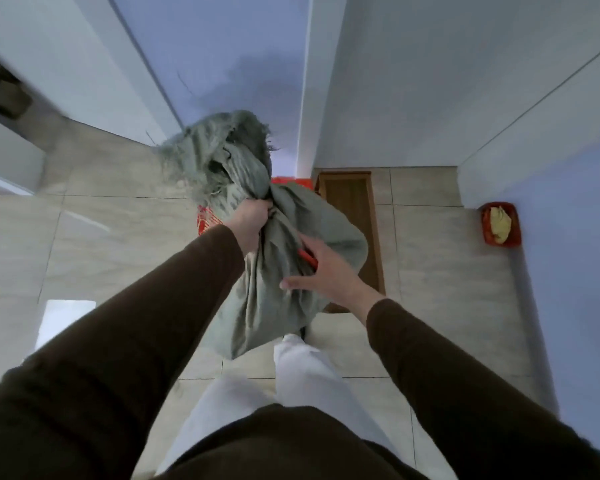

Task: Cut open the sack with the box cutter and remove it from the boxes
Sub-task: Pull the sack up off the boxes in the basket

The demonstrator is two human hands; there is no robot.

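Sack (pixel 274 306) off the floor, hanging above the red crate (pixel 207 220) — left hand (pixel 253 216) fists its bunched neck, long axis dropping toward the legs (pixel 298 368). Right hand (pixel 323 268) lies lower on the cloth, red box cutter (pixel 308 257) tucked under it — whether it grips, cannot tell.

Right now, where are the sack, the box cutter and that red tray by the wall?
Sack (pixel 278 306): head view, on its hanging lower folds.
Box cutter (pixel 309 258): head view, on its red handle.
Red tray (pixel 485 230): head view, on its left rim.
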